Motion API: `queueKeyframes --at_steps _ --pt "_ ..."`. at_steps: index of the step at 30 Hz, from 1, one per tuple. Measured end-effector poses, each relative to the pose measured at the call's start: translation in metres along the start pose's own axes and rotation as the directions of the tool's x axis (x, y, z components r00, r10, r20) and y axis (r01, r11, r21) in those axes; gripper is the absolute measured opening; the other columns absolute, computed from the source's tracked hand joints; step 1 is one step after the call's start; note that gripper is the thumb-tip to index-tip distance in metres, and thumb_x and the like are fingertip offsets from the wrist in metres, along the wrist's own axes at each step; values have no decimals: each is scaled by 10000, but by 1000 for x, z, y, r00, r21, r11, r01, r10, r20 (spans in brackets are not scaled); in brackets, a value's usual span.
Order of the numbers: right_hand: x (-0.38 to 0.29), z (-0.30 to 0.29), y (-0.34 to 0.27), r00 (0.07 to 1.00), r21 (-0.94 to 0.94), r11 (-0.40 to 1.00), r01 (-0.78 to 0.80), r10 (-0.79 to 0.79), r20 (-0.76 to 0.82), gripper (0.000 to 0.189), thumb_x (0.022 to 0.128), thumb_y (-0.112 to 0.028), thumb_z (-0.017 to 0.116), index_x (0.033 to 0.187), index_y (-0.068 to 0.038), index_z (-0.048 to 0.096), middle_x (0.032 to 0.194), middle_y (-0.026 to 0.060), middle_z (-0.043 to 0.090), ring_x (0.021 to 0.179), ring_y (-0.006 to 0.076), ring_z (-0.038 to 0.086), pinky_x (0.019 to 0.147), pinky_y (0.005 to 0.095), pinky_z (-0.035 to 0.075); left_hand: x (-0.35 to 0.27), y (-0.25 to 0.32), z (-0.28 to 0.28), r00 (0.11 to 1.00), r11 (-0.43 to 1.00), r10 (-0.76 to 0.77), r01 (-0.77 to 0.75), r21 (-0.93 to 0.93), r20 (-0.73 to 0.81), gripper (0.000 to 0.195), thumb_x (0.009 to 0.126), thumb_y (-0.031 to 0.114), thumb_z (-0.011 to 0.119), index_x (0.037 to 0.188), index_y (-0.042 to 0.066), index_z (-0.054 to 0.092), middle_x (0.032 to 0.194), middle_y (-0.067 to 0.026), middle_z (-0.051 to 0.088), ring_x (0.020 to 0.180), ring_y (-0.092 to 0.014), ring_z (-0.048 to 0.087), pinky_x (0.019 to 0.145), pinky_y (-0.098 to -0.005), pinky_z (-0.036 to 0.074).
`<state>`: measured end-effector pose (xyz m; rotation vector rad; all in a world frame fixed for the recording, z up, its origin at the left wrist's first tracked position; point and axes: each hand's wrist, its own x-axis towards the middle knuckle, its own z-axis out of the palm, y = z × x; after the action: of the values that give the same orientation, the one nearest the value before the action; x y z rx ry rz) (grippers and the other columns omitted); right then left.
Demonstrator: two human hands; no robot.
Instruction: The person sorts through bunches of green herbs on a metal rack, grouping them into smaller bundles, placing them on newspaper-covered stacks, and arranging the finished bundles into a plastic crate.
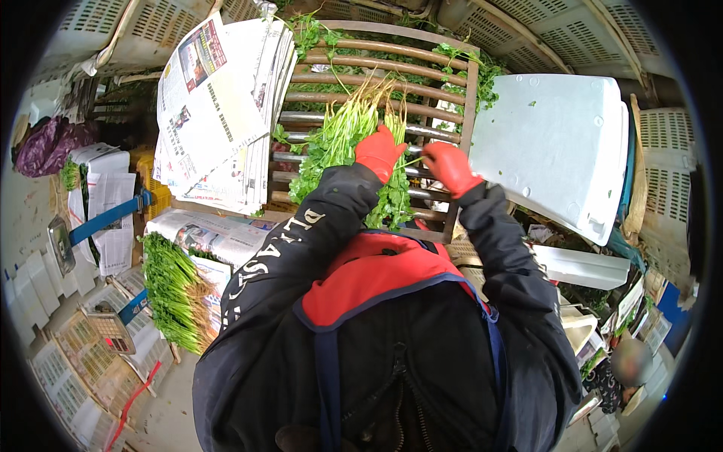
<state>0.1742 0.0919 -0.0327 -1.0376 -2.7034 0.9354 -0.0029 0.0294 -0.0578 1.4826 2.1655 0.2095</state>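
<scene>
Leafy green herbs with pale stems and thin roots (344,127) lie on a slatted rack (470,107), their roots pointing away from me. My left hand (381,151), in a red rubber glove, rests on the stems between two parts of the bundle; its fingertips are partly hidden. To its right, my right hand (449,166), also in a red glove, pinches a thin green stem (411,162) above the slats. The stem reaches towards the leaves beside my left hand. Loose herb sprigs lie along the rack's far edge.
Stacked newspapers (212,124) cover the rack's left side. A white foam lid (553,147) lies on the right. Lower left, another herb bundle (172,288) rests on newspaper near a weighing scale (110,327). Plastic crates (525,34) line the far side. Another person (607,384) is at the lower right.
</scene>
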Motion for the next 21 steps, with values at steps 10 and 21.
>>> queueKeyframes --at_steps 10,21 --pt "6 -74 48 824 717 523 -461 551 128 492 893 -325 529 1327 -101 465 1007 63 629 780 79 572 692 200 430 6 -21 -1 993 930 88 -53 -365 80 339 796 346 592 866 15 577 692 -158 622 633 -310 616 569 -437 496" --pt "39 -8 -48 887 941 269 -203 457 61 246 869 -252 607 959 -36 683 926 19 647 887 108 557 806 253 422 -6 -35 -31 877 484 348 135 -864 332 341 894 300 539 1033 -5 605 867 0 586 783 -90 492 736 -271 421"
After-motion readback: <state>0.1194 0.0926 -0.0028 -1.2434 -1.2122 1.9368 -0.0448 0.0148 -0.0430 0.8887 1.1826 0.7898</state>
